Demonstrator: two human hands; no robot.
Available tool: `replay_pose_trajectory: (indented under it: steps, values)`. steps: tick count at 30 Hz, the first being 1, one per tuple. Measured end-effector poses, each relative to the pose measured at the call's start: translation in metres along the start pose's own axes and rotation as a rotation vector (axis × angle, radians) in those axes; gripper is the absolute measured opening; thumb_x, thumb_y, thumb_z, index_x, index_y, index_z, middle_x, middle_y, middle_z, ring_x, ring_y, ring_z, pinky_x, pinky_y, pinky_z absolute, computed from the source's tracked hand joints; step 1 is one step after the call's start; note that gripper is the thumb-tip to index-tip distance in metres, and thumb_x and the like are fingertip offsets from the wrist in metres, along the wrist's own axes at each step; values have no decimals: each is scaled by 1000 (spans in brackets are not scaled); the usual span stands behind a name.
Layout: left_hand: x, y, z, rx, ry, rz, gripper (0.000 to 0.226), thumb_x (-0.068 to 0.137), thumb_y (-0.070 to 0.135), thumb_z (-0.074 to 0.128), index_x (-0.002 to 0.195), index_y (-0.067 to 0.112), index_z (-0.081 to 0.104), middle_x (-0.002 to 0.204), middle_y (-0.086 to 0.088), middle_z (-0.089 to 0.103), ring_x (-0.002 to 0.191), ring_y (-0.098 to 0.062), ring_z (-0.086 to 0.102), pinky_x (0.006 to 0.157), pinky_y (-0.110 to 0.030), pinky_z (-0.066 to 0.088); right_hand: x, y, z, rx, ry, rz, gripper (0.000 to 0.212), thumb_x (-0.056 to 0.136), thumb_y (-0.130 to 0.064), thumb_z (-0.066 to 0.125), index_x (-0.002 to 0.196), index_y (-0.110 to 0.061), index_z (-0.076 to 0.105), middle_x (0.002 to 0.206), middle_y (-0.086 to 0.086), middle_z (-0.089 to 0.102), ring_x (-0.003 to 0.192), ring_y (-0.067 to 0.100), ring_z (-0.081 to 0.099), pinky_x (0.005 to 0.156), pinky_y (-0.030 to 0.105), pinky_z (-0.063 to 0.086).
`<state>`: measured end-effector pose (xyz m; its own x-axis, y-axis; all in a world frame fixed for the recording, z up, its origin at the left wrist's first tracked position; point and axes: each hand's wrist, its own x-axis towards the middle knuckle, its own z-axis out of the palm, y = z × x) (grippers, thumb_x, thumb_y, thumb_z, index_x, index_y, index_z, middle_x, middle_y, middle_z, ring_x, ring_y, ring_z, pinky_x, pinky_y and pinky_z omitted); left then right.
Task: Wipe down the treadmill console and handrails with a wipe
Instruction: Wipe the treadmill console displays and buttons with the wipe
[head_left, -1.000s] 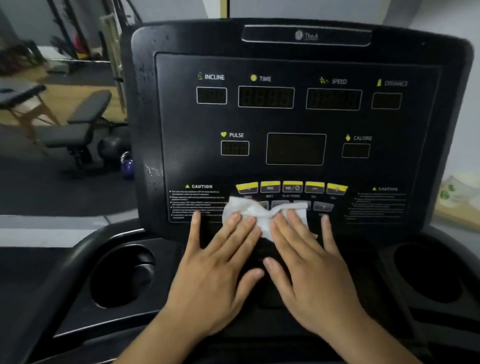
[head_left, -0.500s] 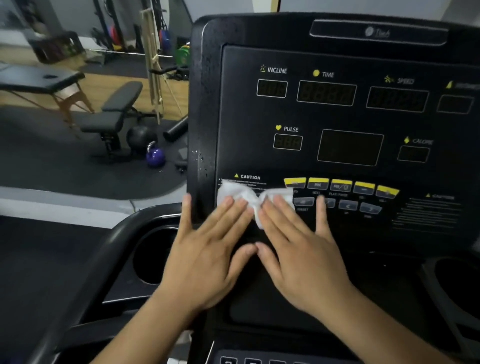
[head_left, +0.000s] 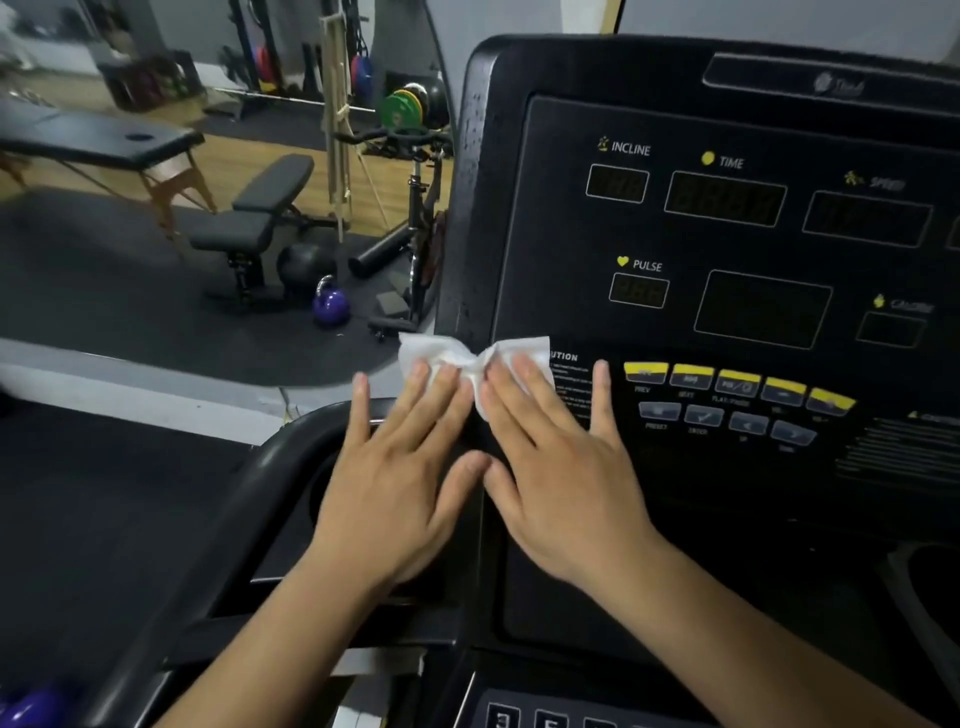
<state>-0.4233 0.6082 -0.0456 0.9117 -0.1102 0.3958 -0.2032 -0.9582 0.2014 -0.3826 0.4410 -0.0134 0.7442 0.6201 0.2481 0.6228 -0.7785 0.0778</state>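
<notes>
Head cam shows both hands flat & palm-down, side by side, thumbs nearly touching: left hand (head_left: 400, 488) and right hand (head_left: 561, 483) lay straight, slightly spread fingers (head_left: 441, 395) on the wipe (head_left: 457, 358), pressing it, not clamping. I count 2 hands and 1 white wipe, bunched in the middle. It lies at the lower-left edge of the console (head_left: 753, 312), just left of 5 yellow buttons (head_left: 737, 382) w/ 4 grey buttons (head_left: 748, 422) under them.

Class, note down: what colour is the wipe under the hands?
White; the wipe shows best in the head view.
</notes>
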Motion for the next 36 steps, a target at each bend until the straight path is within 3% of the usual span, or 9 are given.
replay_pose_trajectory:
  steps: [6,11,17,21,26,30,36]
  values:
    - [-12,0,7,-8,-22,68,62,102,52,17,147,17,41,156,2,27,149,-17,12,119,-54,4,-21,3,9,-16,5,-38,58,94,-44,33,145,-17,42,153,-3,37,145,11,23,113,66,4]
    - [8,16,2,-19,0,74,61,102,54,17,149,19,35,157,3,26,149,-17,13,119,-55,2,-20,21,2,-16,50,39,60,96,-44,29,149,-17,31,158,-4,25,147,12,13,113,67,6]
    - [-1,43,14,-38,-72,159,59,101,53,27,146,19,42,154,4,32,147,-11,20,117,-61,4,-50,42,11,6,99,26,52,98,-44,35,140,-16,48,148,-3,44,142,10,28,112,67,9]
    - [20,58,5,-6,-88,153,63,101,54,16,148,19,39,155,4,31,147,-15,20,117,-61,2,-46,65,0,4,169,103,54,100,-43,31,146,-17,38,155,-4,31,145,10,21,113,67,9]
    - [4,78,18,-15,-146,186,66,100,58,19,145,17,45,153,3,37,146,-15,23,117,-61,1,-89,72,18,26,172,75,52,99,-45,32,142,-18,45,150,-5,39,143,9,27,113,65,10]
    - [35,90,14,75,-109,218,65,101,57,16,150,19,34,158,2,26,148,-17,16,116,-63,2,-71,99,-1,26,257,168,50,98,-40,37,141,-16,46,150,-4,37,142,11,29,113,66,9]
    - [10,114,38,20,-120,298,61,101,55,25,148,19,40,154,-1,39,146,-22,25,114,-65,10,-121,104,21,21,182,166,52,101,-45,29,141,-18,46,150,-4,40,143,9,27,115,63,8]
